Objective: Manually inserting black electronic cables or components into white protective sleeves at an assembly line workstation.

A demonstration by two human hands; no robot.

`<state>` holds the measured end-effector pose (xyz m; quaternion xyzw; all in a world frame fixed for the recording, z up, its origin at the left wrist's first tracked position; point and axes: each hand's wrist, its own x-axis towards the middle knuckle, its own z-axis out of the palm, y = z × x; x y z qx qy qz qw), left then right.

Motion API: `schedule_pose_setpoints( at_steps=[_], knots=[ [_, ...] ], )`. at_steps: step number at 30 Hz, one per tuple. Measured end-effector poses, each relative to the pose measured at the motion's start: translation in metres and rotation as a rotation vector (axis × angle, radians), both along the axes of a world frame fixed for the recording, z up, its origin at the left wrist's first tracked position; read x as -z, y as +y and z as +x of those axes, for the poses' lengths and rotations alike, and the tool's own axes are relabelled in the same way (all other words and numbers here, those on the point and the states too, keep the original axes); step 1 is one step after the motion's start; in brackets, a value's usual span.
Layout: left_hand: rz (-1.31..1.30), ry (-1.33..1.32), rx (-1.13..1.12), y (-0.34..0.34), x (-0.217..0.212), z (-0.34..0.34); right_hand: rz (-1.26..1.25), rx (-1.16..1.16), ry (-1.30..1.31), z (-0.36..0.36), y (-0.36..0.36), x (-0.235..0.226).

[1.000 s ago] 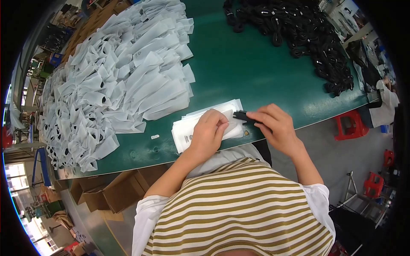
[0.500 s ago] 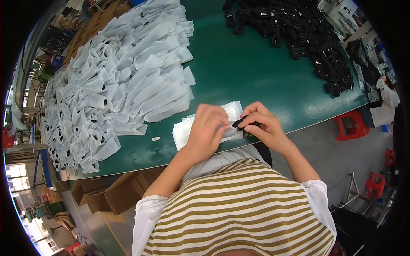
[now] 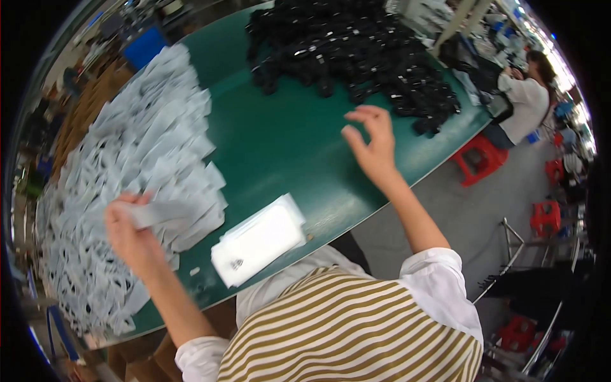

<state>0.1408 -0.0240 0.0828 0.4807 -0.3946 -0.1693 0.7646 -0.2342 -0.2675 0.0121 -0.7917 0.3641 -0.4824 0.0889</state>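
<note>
Left grip (image 3: 130, 232), blurred, pinches a pale pouch (image 3: 167, 212) over the heaped pouches (image 3: 149, 127). Right grip (image 3: 374, 143) half-spread, nothing held, above green counter (image 3: 273, 149), near black cord bundles (image 3: 344, 48). White pouch stack (image 3: 264, 240) lies flat by the counter's near edge.

The left hand (image 3: 129, 234) holds a whitish pouch (image 3: 158, 213) over the pouch pile (image 3: 149, 137), the right hand (image 3: 374, 145) spread
</note>
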Motion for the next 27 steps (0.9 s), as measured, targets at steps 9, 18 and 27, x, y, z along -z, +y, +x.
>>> schedule_pose_setpoints(
  at_steps=[9, 18, 27],
  knots=[
    [0.420, -0.924, -0.735, -0.041, 0.047, 0.089, 0.189, 1.033, 0.147, -0.216, -0.179, 0.037],
    [0.712, -1.064, -0.685, -0.058, 0.083, 0.083, 0.465, 0.775, 0.159, -0.180, -0.206, 0.046],
    [0.764, -1.079, -0.840, -0.079, 0.099, 0.085, 0.435, 0.897, 0.211, -0.059, -0.142, 0.031]
  ],
)
